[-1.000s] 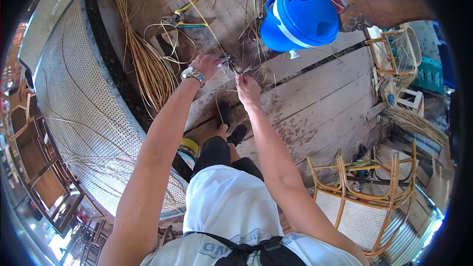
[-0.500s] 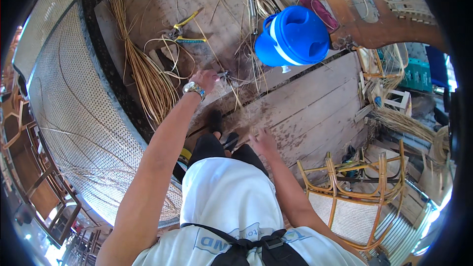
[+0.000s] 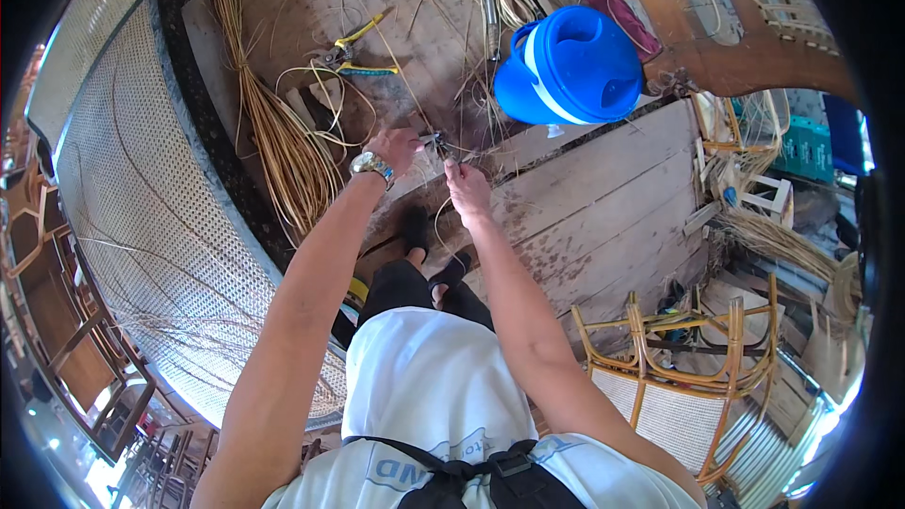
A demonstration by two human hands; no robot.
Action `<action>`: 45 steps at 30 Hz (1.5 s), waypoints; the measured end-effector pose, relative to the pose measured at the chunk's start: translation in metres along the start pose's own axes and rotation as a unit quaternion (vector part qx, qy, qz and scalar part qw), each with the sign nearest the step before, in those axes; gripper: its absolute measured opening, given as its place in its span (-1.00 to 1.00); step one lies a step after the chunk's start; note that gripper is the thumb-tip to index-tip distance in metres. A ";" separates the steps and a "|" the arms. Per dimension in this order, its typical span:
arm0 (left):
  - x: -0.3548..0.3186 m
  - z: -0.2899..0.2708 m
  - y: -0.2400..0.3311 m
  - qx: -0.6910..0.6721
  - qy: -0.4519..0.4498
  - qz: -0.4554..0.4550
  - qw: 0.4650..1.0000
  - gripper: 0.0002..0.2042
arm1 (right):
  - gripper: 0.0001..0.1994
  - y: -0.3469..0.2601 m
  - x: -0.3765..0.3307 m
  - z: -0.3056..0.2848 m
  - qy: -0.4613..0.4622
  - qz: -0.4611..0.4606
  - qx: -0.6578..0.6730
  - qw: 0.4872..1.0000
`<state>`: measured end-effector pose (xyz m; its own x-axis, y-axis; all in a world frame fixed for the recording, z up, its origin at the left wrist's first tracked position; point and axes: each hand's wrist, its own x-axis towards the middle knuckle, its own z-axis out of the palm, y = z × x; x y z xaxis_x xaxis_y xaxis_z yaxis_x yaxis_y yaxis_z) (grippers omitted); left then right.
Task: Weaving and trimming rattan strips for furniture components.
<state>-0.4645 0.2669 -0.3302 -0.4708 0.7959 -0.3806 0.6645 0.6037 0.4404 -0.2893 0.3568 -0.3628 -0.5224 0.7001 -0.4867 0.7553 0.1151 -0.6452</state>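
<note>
My left hand (image 3: 394, 151), with a watch on its wrist, is closed around a small metal tool (image 3: 432, 139) whose exact kind I cannot make out. Just to its right, my right hand (image 3: 467, 190) pinches a thin rattan strand (image 3: 439, 222), which curls down below the fingers. Both hands are close together above the wooden boards, the strand meeting the metal tool between them. Beyond the left hand lie yellow-handled pruning shears (image 3: 345, 57). A long bundle of rattan strands (image 3: 273, 141) rests left of that hand.
A large woven cane panel with a dark frame (image 3: 170, 198) stands along the left. A blue water jug (image 3: 570, 66) sits ahead on the right. Rattan chair frames (image 3: 683, 368) are at the lower right, and loose cane (image 3: 773, 245) piles up at the far right.
My right hand has come forward and left, from loosely held fingers near my knees to a pinch on the strand beside the tool. My left hand has barely moved.
</note>
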 end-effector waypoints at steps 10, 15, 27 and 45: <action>-0.012 -0.028 0.008 -0.038 0.030 0.038 0.998 -0.76 | -0.60 0.188 -0.201 -0.093 -0.032 0.026 -0.127 0.991; -0.010 -0.022 -0.004 -0.028 0.001 0.045 0.999 -0.77 | -0.72 0.109 -0.145 -0.070 -0.030 -0.037 -0.204 0.978; -0.003 -0.018 0.007 -0.038 -0.043 -0.045 0.997 -0.75 | -0.55 -0.021 -0.013 -0.010 0.031 -0.040 -0.118 0.992; 0.012 0.009 -0.015 0.050 -0.036 0.124 0.990 -0.73 | -0.57 0.083 -0.114 -0.060 0.003 -0.078 -0.231 0.970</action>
<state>-0.4753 0.2668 -0.3486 -0.2450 0.9118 -0.3295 0.8100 0.3793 0.4473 -0.1433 0.3284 -0.3253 -0.6429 0.6527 -0.4010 0.7651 0.5217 -0.3775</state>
